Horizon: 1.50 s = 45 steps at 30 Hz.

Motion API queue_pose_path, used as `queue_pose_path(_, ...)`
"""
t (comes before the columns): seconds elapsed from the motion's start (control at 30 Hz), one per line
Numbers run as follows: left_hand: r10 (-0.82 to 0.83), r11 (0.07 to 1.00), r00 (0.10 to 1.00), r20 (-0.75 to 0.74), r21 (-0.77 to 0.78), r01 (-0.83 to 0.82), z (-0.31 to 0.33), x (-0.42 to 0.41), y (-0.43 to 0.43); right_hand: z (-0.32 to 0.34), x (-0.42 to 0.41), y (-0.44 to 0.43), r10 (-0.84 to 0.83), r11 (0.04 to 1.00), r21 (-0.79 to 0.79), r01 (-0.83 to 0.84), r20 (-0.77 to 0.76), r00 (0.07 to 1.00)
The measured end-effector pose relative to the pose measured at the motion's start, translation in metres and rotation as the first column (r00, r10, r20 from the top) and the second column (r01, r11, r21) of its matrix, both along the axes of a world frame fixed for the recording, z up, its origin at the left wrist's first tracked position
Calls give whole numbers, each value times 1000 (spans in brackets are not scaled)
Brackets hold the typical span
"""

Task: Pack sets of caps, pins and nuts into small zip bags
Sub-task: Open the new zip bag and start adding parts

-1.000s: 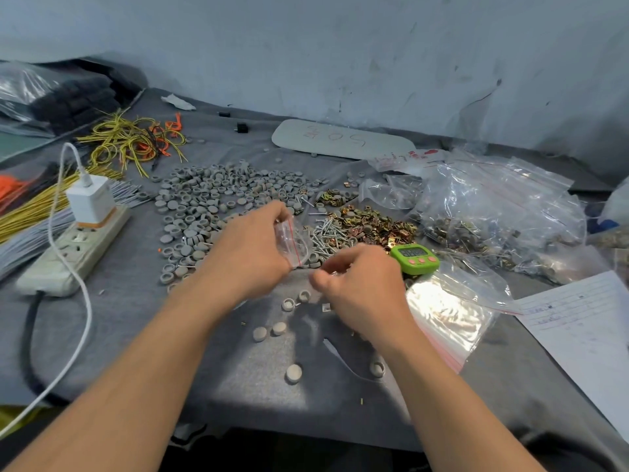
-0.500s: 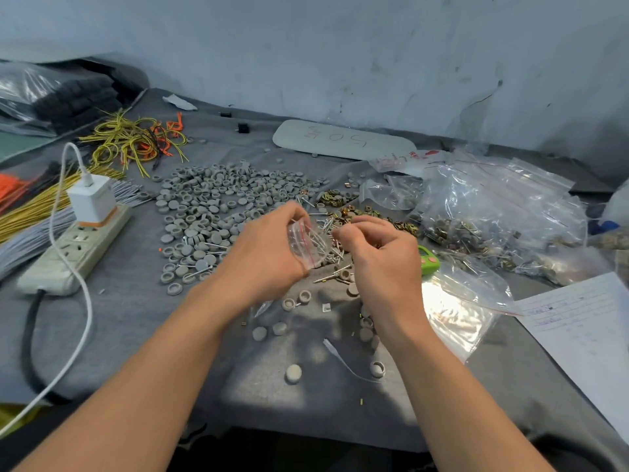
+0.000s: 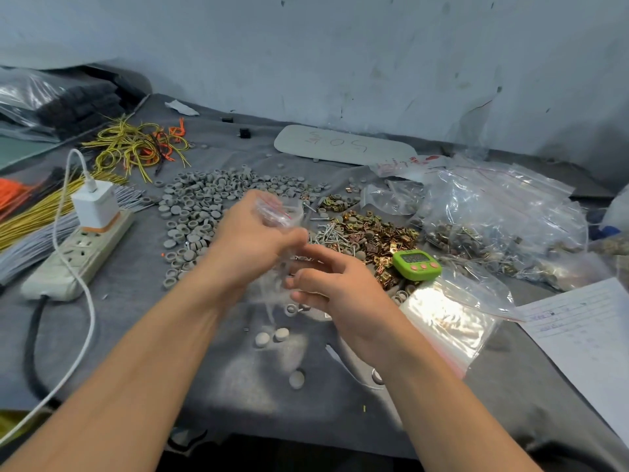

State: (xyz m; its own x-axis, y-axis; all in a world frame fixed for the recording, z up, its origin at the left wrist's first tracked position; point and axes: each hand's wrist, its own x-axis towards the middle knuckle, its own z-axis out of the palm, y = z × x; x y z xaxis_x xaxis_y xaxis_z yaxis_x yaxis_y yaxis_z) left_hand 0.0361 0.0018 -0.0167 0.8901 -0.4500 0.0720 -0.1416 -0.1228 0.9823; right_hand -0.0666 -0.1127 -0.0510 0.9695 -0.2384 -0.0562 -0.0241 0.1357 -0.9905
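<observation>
Left fingers (image 3: 290, 235) around crinkly clear zip bag (image 3: 279, 212)

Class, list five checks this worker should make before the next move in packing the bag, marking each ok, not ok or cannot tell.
1. Grip: left hand holds the small zip bag: ok.
2. Bag mouth open: cannot tell, blurred.
3. Whether the right hand holds parts: cannot tell, blurred.
4. Stock: caps, pins and nuts lie piled on the table: ok.
5. Set inside the bag complete: cannot tell.
</observation>
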Motion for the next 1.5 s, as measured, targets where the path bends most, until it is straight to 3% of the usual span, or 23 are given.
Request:
queue_pose_path(0.07,97,991,994,45,84,-100,-5,-5,-5,0,0,0,94,991,91,-95,15,995)
queue_pose_path(0.13,76,991,997,26,111,-78,-9,-10,-9,1,1,3,131,989,67,-133,26,991)
queue_pose_path(0.23,-63,997,995,-75,47,67,-8,-12,-10,-3,5,3,-20,994,-112,17,-21,1000)
queue_pose_path(0.3,-167,985,978,-122,27,172,-3,-10,-5,-5,5,0,-110,983,-152,99,-64,992)
queue_pose_path(0.5,-255,944,949,-184,163,286,9,7,15,2,1,-21,-62,976,202,83,-109,992)
queue_pose_path(0.63,-359,872,907,-221,267,410,8,8,22,6,-4,-31,-39,952,300,61,-78,996)
queue_pose_path(0.77,-271,912,946,-179,266,312,3,9,19,10,-8,-34,25,936,353,-9,-43,999)
queue_pose_path(1.27,-244,934,949,-201,215,285,5,7,13,0,-5,-35,-76,988,130,85,-76,994)
queue_pose_path(1.5,-186,968,975,-120,149,202,-6,-5,-2,-4,0,-27,-299,942,-162,295,5,954)
